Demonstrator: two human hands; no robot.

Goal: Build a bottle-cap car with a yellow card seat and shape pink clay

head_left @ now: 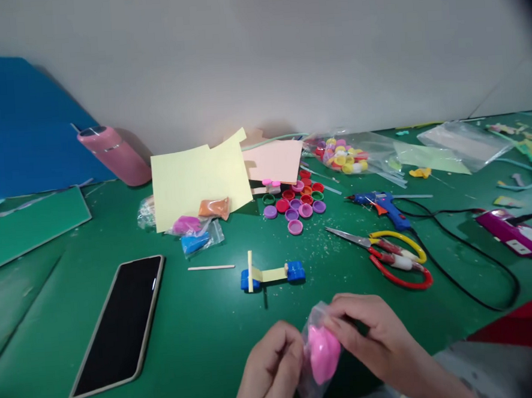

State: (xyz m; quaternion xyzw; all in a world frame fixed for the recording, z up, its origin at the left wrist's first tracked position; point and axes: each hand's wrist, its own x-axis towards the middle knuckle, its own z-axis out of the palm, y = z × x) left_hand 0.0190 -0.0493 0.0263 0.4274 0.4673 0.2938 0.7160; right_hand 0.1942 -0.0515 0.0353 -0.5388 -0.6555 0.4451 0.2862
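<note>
Between my hands, near the table's front edge, is a small clear plastic bag with a lump of pink modelling clay [324,353] inside. My left hand [273,370] pinches the bag's left side. On the other side, my right hand [373,330] grips its upper right edge between thumb and fingers. Just beyond them stands a small piece [274,275] made of a pale yellow strip joining two blue blocks, with an upright yellow stick at its left end. A thin pale stick [211,268] lies to the left of it.
A phone [118,328] lies at left, scissors [386,253] and a blue glue gun [379,207] at right. Behind are coloured bottle caps [295,226], yellow paper [188,177], bagged blue clay [195,243] and a pink bottle [117,157]. A black cable [481,258] loops at right.
</note>
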